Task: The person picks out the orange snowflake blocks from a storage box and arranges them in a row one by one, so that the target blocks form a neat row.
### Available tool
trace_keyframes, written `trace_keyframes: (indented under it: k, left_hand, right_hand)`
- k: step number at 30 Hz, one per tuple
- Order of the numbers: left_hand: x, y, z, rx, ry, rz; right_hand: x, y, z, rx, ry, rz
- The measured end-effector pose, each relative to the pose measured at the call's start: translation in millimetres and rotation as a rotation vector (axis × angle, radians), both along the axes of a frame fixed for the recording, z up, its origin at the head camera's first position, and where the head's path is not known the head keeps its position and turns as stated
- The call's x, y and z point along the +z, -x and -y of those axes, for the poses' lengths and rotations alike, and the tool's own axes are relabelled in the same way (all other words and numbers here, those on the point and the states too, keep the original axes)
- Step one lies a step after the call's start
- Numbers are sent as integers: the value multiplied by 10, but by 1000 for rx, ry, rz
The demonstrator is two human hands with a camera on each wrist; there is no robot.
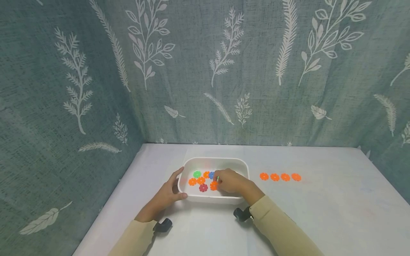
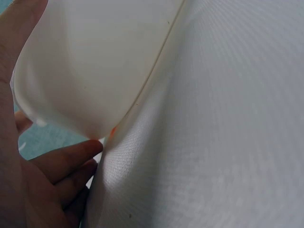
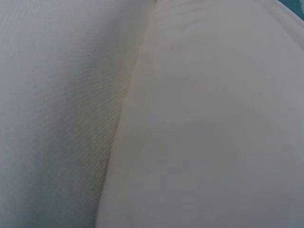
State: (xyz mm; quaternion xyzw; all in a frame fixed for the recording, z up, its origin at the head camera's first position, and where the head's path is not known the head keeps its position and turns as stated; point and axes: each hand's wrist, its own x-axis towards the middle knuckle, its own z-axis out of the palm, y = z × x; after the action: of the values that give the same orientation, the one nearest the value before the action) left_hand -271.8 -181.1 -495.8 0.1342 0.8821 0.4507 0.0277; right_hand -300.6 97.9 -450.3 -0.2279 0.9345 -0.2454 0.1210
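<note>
A white plastic tub (image 1: 211, 200) holds several notched flower-shaped discs: orange ones (image 1: 192, 182), a green one (image 1: 196, 174), a dark red one (image 1: 203, 187) and a partly covered blue one (image 1: 211, 175). My left hand (image 1: 166, 193) grips the tub's left end, with the thumb at the front corner and fingers along the side. Inside the tub, my right hand (image 1: 231, 182) has its fingers curled down; a sliver of a green disc (image 1: 218, 178) shows at the fingertips, pinched there. In the right wrist view, only the tub's outer wall (image 3: 204, 123) and the tablecloth appear.
Right of the tub, several orange discs (image 1: 274, 177) lie in a row on the white-covered table (image 1: 320, 213). A green leaf-patterned curtain (image 1: 192, 71) hangs behind and to the left. Dark wrist cameras (image 1: 164, 225) sit near both sleeves.
</note>
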Motion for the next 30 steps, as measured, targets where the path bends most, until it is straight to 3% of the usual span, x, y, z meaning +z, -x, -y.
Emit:
trace_keyframes:
  k: [8, 13, 18, 30]
  left_hand:
    - [25, 9, -12, -3, -15, 11]
    - [12, 4, -24, 0, -7, 8]
    - [10, -13, -30, 4, -12, 7]
    - [21, -15, -35, 16, 10, 1]
  right_hand:
    - [6, 8, -5, -13, 32, -5]
    - [19, 27, -37, 19, 42, -35]
    - [18, 42, -66, 48, 74, -9]
    - [169, 18, -198, 43, 163, 24]
